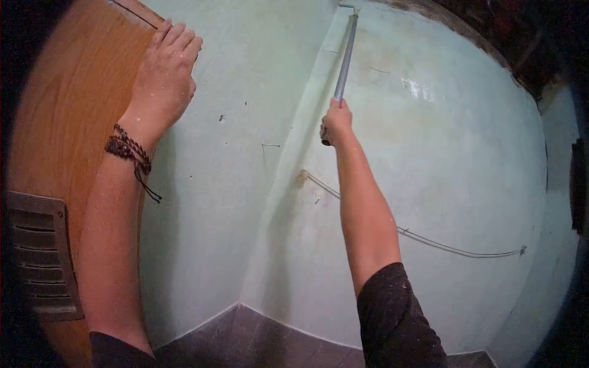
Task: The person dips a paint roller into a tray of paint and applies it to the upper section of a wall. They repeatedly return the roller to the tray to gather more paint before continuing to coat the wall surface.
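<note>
- The fingers of the right hand wrap tight around a long grey pole, near its low end. A bit of its dark end pokes out under the hand.
- The fingers of the left hand are close together at the edge of the big brown wood. I cannot tell if they squeeze it or just rest there.
- The left wrist has a dark string bracelet. Its loose ends hang down.
- The right arm reaches up and out, with a black sleeve.
- The pole leans up beside the corner of the pale green wall. At its top is a thin bent bar. What the bar leads to is out of sight.
- Right now, one hand holds the pole up high. I think moving something this long calls for a firm grip and a slow arm, so the top does not wobble.
- Lower down, a thin cord sags along the wall, behind the right arm.
- A shiny patch shows to the right of the pole.
- A vent sits low on the wood.
</note>
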